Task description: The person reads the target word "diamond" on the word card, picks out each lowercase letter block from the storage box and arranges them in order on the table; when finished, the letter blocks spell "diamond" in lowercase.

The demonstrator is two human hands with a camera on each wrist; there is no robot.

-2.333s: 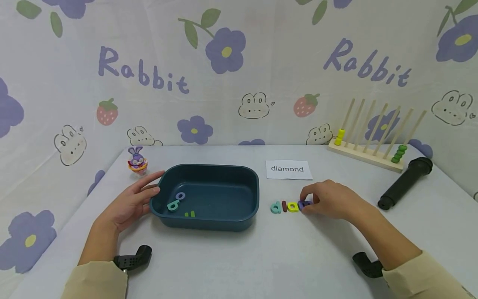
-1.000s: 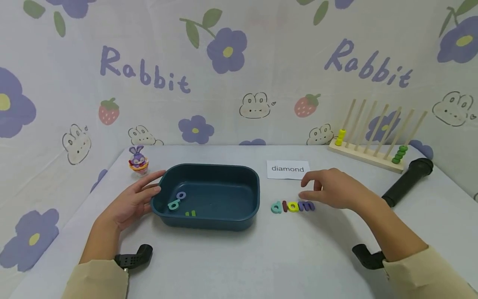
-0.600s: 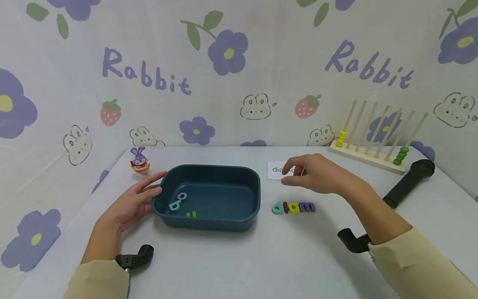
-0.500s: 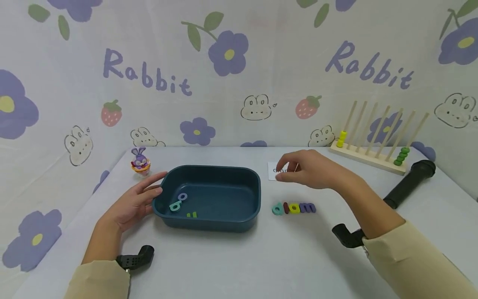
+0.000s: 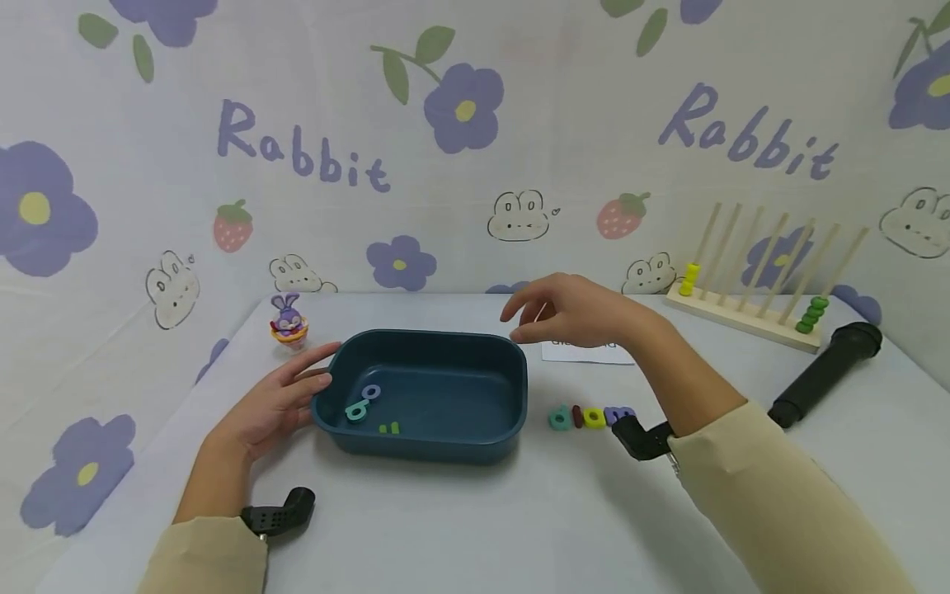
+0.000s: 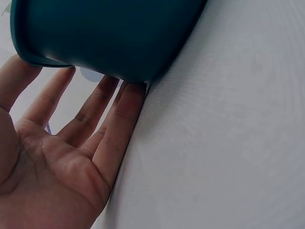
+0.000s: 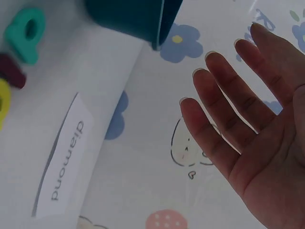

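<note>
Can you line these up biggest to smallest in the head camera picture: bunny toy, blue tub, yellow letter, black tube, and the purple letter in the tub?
1. blue tub
2. black tube
3. bunny toy
4. yellow letter and purple letter: they look too alike to rank.

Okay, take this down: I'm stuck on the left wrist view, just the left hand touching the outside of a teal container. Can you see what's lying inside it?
Observer: Yes, from the head view: a teal letter, a purple ring-shaped letter and green bits, those partly hidden by the near wall of the container.
Operator: Is the right hand holding anything?
Observer: No, the right wrist view shows its fingers spread and nothing in them.
Operator: Any printed word about?
Observer: A white card on the table reads "diamond".
</note>
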